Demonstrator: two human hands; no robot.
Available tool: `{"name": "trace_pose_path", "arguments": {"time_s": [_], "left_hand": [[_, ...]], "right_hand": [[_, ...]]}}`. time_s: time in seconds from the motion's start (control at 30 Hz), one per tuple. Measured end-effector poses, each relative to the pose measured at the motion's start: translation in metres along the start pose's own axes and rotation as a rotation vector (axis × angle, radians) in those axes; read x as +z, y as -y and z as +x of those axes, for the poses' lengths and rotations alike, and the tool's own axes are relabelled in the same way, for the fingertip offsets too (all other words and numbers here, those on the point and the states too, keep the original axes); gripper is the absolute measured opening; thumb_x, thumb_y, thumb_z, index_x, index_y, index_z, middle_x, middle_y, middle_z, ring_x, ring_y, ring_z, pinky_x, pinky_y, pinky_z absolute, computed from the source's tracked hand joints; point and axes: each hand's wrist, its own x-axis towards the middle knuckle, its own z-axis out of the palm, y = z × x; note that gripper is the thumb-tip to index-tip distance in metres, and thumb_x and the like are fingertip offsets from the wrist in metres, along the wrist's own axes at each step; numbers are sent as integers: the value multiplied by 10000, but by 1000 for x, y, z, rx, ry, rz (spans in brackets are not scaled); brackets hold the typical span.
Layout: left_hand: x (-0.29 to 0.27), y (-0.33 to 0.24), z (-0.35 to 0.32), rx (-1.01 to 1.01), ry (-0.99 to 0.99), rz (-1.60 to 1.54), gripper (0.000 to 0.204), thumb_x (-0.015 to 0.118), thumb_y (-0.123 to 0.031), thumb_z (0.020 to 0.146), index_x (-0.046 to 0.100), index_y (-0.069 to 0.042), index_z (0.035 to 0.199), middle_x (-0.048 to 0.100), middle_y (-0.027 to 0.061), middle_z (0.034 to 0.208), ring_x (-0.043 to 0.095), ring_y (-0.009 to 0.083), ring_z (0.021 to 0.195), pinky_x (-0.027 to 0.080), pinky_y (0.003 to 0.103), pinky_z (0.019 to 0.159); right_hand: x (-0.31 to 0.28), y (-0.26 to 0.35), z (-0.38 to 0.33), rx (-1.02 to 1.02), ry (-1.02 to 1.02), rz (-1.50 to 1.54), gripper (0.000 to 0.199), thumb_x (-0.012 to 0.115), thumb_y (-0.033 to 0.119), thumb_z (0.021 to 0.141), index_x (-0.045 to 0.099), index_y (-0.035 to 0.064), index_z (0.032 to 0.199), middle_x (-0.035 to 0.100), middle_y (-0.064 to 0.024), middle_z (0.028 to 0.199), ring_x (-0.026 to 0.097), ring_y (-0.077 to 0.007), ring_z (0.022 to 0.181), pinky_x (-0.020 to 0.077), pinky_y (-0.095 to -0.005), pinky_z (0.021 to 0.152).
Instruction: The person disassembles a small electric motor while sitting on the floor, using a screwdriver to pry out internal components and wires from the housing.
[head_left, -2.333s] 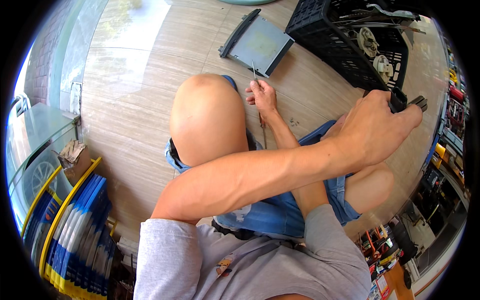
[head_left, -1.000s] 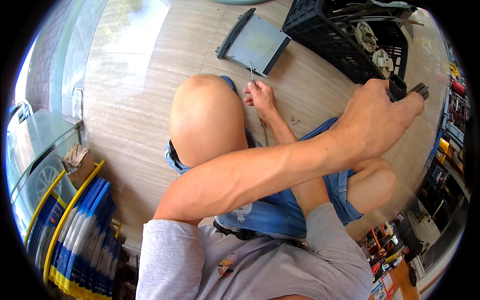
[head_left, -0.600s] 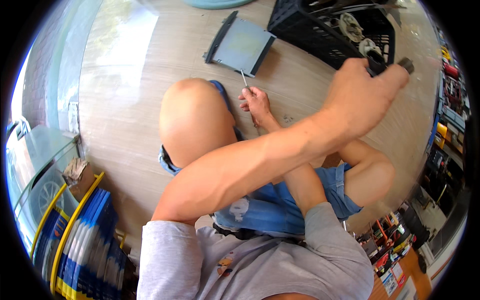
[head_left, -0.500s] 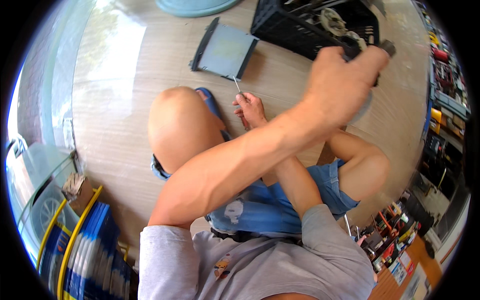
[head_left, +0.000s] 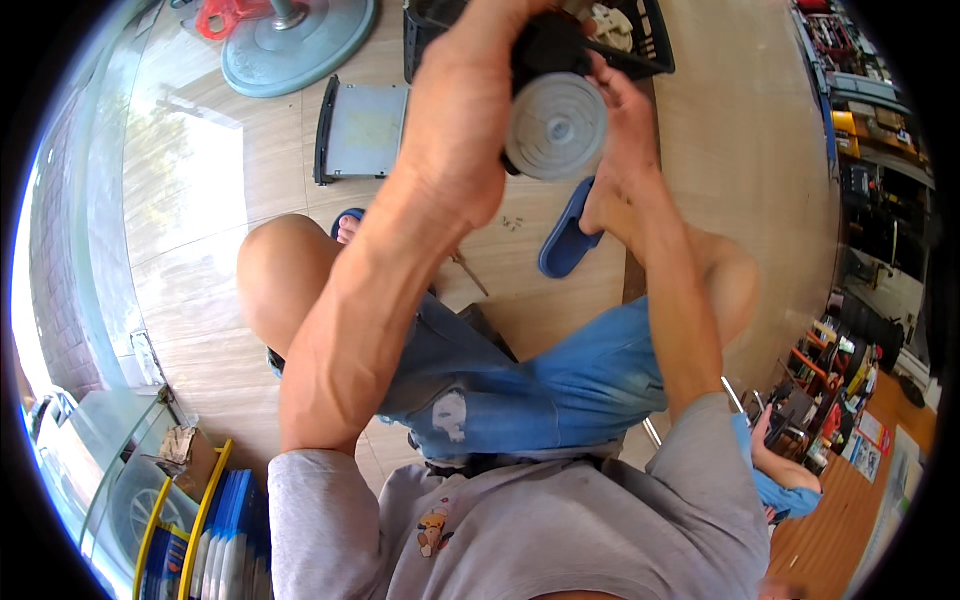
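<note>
My left hand [head_left: 462, 120] is closed round a black object with a round, translucent, ringed end [head_left: 560, 127], raised in front of me. My right hand [head_left: 628, 115] grips its right side, fingers curled against it. Most of the black body is hidden behind my hands, so I cannot tell its kind. A flat grey metal box [head_left: 365, 130] with a black front strip lies on the floor beyond my left knee. Between my feet are several small dark screws [head_left: 513, 223]. A slim screwdriver [head_left: 470, 273] lies nearer, partly behind my left forearm.
Ahead stands a black plastic crate [head_left: 655, 52] of parts. A round pale-blue base [head_left: 300, 50] with a post is at far left. Yellow racks with blue packages [head_left: 228, 520] stand lower left. Another person's arm [head_left: 785, 468] rests by a wooden counter [head_left: 830, 530] at right.
My left hand has brought the black object back from the crate's right side toward the middle. My right hand has let go of the screwdriver, now on the floor, and taken hold of the object.
</note>
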Motion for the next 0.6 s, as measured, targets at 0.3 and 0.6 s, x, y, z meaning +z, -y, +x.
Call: {"name": "trace_pose_path", "arguments": {"time_s": [0.3,0.6], "left_hand": [[-19,18,26,172,-169,249,304,615,-350,973,690,-61,1028,700,50,888,671,158,796,563,302,730],[-71,63,89,30,-359,657,406,678,-387,925,697,-13,1080,715,114,900,682,227,797,541,343,728]], "right_hand": [[-51,6,-6,-11,225,-595,286,623,267,1020,612,33,1183,666,-32,857,615,-126,703,522,-281,672],[-110,80,-8,-123,28,-634,191,585,169,1014,647,-11,1031,661,-64,793,618,-133,663,511,-286,592]]}}
